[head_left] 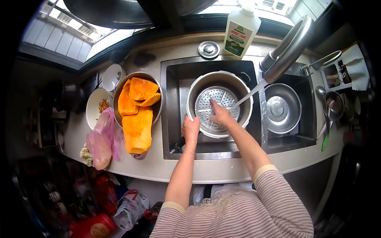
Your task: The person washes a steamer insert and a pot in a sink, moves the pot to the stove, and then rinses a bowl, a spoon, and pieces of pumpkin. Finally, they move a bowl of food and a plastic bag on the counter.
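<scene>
A metal pot [247, 119] stands in the left sink basin, and a perforated steamer rack [205, 104] lies inside it. My left hand [190, 128] grips the pot's near-left rim, with the thumb on top. Inside the pot, my right hand [221, 114] is over the rack with its fingers stretched and apart, the fingertips at the rack's surface. Water runs from the faucet [278, 71] into the pot beside my right hand. Part of the rack is hidden under that hand. The pot's black handle [179, 144] points toward the near-left of the basin.
Left of the sink [170, 119], a metal bowl [158, 79] holds orange pumpkin pieces [137, 129]. A pink plastic bag [102, 139] lies beside white bowls [93, 104]. A white bottle [240, 33] and a lid [208, 49] stand behind; another metal bowl [294, 101] sits in the right basin.
</scene>
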### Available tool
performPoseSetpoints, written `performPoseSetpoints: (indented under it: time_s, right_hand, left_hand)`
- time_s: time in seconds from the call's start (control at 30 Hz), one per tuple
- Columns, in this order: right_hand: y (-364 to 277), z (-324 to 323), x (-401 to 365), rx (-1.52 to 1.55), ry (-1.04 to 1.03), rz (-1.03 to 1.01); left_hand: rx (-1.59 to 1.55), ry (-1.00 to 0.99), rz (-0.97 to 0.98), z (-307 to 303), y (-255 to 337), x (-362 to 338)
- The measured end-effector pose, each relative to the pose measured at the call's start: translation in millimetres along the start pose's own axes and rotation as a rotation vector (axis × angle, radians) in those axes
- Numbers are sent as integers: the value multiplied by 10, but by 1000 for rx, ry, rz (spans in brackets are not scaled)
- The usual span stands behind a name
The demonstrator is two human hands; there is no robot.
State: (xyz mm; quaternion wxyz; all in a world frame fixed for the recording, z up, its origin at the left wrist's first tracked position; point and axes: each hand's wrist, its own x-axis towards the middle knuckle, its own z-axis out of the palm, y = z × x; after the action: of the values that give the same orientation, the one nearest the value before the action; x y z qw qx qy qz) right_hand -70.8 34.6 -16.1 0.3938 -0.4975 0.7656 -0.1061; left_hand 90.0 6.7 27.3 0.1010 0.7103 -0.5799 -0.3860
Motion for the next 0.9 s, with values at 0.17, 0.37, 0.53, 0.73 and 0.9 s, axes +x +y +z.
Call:
performPoseSetpoints:
  time_s: [0.17, 0.37, 0.53, 0.73, 0.9]
  right_hand:
    - [-8, -149, 10, 463, 228, -10]
    - [109, -94, -15, 701, 258, 18]
    - [-214, -157, -144, 99, 157, 37]
    - [-50, 174, 68, -68, 14, 66]
    - [-86, -327, -771, -310, 139, -304]
  left_hand:
    - [-46, -42, 70, 11, -56, 68]
    - [-128, -62, 115, -10, -125, 61]
    - [-112, -42, 126, 46, -182, 105]
    - [-86, -36, 148, 41, -215, 143]
    - [-129, -32, 146, 35, -173, 108]
